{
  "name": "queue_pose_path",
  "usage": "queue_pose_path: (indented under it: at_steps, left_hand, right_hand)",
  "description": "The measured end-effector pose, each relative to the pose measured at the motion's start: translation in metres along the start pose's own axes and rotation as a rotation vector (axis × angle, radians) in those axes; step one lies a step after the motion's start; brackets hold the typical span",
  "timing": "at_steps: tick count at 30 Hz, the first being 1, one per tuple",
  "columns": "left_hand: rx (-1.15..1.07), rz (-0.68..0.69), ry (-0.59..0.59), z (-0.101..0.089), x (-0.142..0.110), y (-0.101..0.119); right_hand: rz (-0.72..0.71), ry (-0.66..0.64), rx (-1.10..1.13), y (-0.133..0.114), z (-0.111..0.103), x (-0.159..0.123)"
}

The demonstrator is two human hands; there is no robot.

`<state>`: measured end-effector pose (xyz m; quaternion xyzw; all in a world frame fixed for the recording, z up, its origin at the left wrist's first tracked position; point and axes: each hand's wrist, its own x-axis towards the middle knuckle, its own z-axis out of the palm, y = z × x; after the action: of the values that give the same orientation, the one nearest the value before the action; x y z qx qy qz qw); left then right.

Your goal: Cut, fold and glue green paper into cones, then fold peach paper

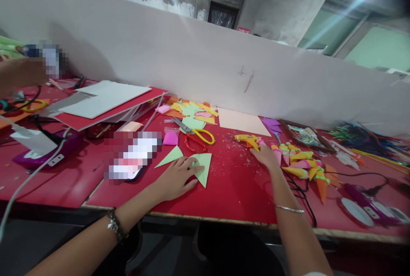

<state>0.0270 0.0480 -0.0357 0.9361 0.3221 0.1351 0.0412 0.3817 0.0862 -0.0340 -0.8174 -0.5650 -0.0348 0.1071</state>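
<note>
Right grip [265,155] clamped on glue gun [247,138]; left grip [180,177], fingers apart, on green paper [205,172]

Green paper lies on the worktop [237,197], left of the glue gun. Progress, judged: decorated cones [303,163] piled at right look finished; green paper looks flat and untrimmed, its making-up seemingly not yet done.

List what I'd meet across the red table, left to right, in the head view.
Left-side purple power strip, phone, left hand, yellow glue gun, pink and yellow cones, right-side purple power strip.
</note>
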Motion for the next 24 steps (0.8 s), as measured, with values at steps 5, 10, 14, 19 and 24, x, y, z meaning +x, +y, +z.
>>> queue_pose_path:
  at_steps: [5, 10, 14, 19, 24]
  left_hand:
    - [0.011, 0.002, -0.023, -0.001, -0.002, -0.003]
    - [0.003, 0.019, -0.062, -0.005, -0.01, -0.012]
    - [-0.032, -0.005, -0.059, -0.007, -0.015, -0.02]
    - [-0.084, -0.006, -0.059, -0.007, -0.015, -0.024]
    - [-0.116, -0.024, -0.063, -0.008, -0.013, -0.024]
  right_hand:
    - [-0.018, 0.032, -0.009, 0.001, 0.003, 0.004]
    - [-0.116, 0.167, 0.031, -0.007, -0.011, -0.005]
    - [-0.412, 0.237, 0.258, -0.028, -0.014, -0.019]
    - [-0.628, 0.123, 0.294, -0.073, -0.007, -0.047]
    - [-0.767, 0.069, 0.3, -0.089, -0.008, -0.06]
